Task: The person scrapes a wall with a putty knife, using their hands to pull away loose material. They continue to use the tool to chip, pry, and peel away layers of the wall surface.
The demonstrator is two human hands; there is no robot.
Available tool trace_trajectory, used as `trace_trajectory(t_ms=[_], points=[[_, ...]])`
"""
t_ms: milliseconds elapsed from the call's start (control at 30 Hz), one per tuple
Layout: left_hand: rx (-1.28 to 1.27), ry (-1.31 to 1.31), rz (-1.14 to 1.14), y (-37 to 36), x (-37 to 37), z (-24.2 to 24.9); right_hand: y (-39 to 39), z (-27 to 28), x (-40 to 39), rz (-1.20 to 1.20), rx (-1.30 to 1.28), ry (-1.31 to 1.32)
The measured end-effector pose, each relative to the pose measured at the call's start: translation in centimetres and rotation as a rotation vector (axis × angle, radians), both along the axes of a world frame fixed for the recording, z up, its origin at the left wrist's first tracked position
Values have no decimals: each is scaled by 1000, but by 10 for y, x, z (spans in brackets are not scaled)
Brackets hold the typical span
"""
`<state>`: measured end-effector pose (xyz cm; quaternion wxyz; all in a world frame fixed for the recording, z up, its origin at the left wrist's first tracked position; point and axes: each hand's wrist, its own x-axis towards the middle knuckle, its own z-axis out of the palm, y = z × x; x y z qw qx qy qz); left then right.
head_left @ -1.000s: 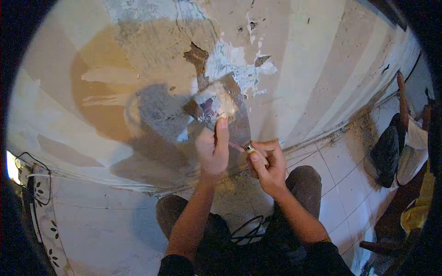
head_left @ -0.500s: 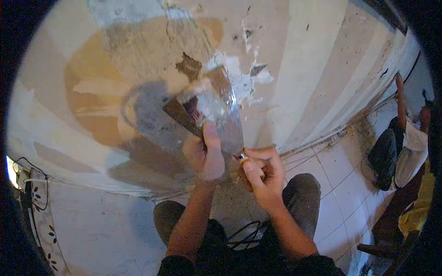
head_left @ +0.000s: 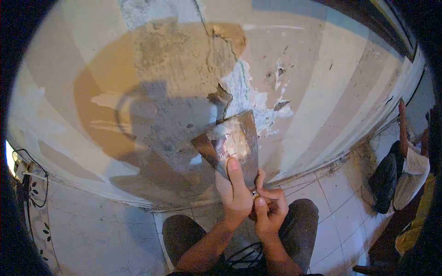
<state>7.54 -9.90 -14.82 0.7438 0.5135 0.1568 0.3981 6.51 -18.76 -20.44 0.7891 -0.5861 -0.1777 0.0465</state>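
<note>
A wide-bladed putty knife (head_left: 248, 142) is held between both my hands in front of the wall, its shiny metal blade pointing up and away from me. My left hand (head_left: 235, 195) grips the blade's lower left side, thumb flat on the face and fingers behind. Around the small handle, near the ferrule, my right hand (head_left: 272, 212) is closed; most of the handle is hidden. Behind the blade lies a damaged wall patch (head_left: 161, 60) with bare grey plaster, peeling paint and a crack running down to a hole (head_left: 220, 95).
A striped curved-looking wall (head_left: 313, 92) fills the view ahead. White floor tiles (head_left: 329, 198) lie below, with my knees at either side of my arms. A seated person (head_left: 400, 170) is at the right. A black cable (head_left: 46, 184) hangs at the left.
The view has shifted, so wall and hands appear lower. The blade sits lower against the damaged patch and looks less blurred. Both hands keep their hold on the putty knife.
</note>
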Motion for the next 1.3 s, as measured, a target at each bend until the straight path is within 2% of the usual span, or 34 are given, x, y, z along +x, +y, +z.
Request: trace_trajectory(t_ms=[67, 167, 267, 333, 467, 500, 567, 733, 933, 1033, 1100, 1133, 1167, 1233, 1300], points=[[113, -61, 84, -2, 6, -3, 2, 7, 4, -44, 27, -89], [26, -69, 72, -10, 10, 16, -3, 9, 8, -54, 35, -90], [27, -42, 111, -14, 11, 9, -7, 6, 11, -60, -9, -85], [44, -44, 132, -15, 8, 13, -11, 9, 7, 17, 24, 52], [81, -28, 125, -10, 5, 29, -6, 17, 10, -25, -12, -53], [92, 34, 224, -12, 8, 23, -9, 18, 9, -22, -52, -74], [77, -12, 178, -14, 6, 15, -8, 17, 11, -27, -76, -123], [-55, -65, 48, -8, 3, 6, -7, 11, 4, -3, -50, 14], [95, -70, 148, 0, 13, 19, 2, 33, 11, -17, -23, -60], [210, -29, 373, -8, 13, 6, -6, 23, 9, -7, -65, -77], [-86, -67, 85, -10, 6, 3, -10, 22, 6, 2, -87, -83], [-86, -72, 87, -7, 8, 5, -9, 24, 4, 15, -96, -79], [69, -44, 190, -4, 10, 8, -8, 28, 4, 19, -101, -72], [221, 8, 292, -4, 6, 14, -4, 35, 2, 45, -60, 46], [-50, -97, 39, -4, 3, 27, -3, 35, 0, 44, -39, 27]])
